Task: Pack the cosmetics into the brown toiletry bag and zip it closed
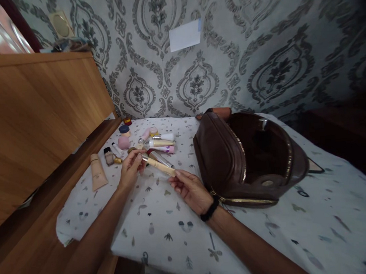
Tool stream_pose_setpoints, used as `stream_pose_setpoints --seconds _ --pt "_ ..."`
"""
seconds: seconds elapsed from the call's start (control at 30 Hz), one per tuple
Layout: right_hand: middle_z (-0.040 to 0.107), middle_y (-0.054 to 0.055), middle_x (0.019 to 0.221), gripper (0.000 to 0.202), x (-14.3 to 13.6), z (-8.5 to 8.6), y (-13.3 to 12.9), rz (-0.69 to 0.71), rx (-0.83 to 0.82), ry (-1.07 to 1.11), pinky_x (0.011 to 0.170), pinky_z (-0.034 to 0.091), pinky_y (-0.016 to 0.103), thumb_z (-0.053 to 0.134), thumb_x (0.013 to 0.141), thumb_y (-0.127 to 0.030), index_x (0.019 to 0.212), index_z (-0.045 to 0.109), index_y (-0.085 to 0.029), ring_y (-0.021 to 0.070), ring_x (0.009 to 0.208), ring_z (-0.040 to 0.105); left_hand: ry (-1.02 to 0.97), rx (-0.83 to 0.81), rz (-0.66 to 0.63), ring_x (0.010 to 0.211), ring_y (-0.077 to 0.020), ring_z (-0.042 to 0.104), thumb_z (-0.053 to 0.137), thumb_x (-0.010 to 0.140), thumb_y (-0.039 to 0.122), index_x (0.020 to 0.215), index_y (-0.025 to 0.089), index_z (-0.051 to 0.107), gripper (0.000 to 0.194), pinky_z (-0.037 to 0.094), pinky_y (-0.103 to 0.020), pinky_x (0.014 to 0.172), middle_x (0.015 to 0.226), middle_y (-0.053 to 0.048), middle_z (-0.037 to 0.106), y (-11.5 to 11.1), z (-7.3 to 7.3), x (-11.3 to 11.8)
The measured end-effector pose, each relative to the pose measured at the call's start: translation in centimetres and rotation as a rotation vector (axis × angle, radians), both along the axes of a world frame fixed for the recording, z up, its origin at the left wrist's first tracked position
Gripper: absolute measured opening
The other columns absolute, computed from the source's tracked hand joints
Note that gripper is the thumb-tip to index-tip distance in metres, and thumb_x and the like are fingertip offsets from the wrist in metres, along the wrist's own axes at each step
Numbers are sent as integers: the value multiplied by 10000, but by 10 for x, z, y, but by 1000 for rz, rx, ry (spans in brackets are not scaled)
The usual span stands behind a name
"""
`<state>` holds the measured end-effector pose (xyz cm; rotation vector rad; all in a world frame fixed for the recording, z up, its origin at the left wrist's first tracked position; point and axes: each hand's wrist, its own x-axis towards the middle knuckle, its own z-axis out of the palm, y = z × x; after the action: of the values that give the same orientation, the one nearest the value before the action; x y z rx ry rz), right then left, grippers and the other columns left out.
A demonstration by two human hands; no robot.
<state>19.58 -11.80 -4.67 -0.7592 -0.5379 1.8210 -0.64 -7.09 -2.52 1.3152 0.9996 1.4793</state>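
Note:
A slim beige tube [158, 165] with a shiny cap end is stretched between my two hands over the patterned cloth. My left hand [132, 166] pinches its capped end, and my right hand [190, 189], with a black band at the wrist, grips the other end. Just behind the tube lie a silver tube [161, 158], a cream tube [162, 143] and a white tube [167, 136]. To the left of my left hand are a foundation bottle [109, 156], a pink sponge [123, 142] and a larger peach tube [97, 172].
An open brown bag [218, 151] with gold zips stands on the cloth [165, 235] to the right. A wooden cabinet [42, 122] rises at the left. Near the wall sit a blue-lidded jar [124, 130] and a small red jar [127, 121].

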Motion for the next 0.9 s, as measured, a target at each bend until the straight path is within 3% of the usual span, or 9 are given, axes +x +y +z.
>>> stream_pose_setpoints --seconds 0.27,0.47,0.7,0.9 --pt "724 48 707 431 0 -1 1 -3 13 28 492 419 157 906 545 -431 810 723 -144 75 566 610 -7 13 2 556 -81 496 686 812 488 940 173 678 340 340 -153 419 659 18 536 -1 2 1" --pt "717 43 725 418 0 -1 0 9 23 -27 504 402 159 919 531 -338 853 734 -147 71 585 603 -1 29 -12 598 -87 528 663 844 453 1021 193 665 315 383 -156 444 749 2 586 1 -1 -1" --pt "624 -44 645 478 0 0 0 -18 33 -22 479 390 149 937 471 -265 888 722 -171 63 569 590 -97 12 -54 633 -78 544 730 791 402 1013 192 657 314 403 -145 444 912 -28 625 0 1 0" --pt "634 -50 701 487 0 -1 -1 -23 71 -45 483 404 159 928 490 -258 918 706 -190 72 586 608 -123 0 -78 681 -116 597 750 764 411 989 176 629 347 449 -162 456 907 -56 688 0 4 0"
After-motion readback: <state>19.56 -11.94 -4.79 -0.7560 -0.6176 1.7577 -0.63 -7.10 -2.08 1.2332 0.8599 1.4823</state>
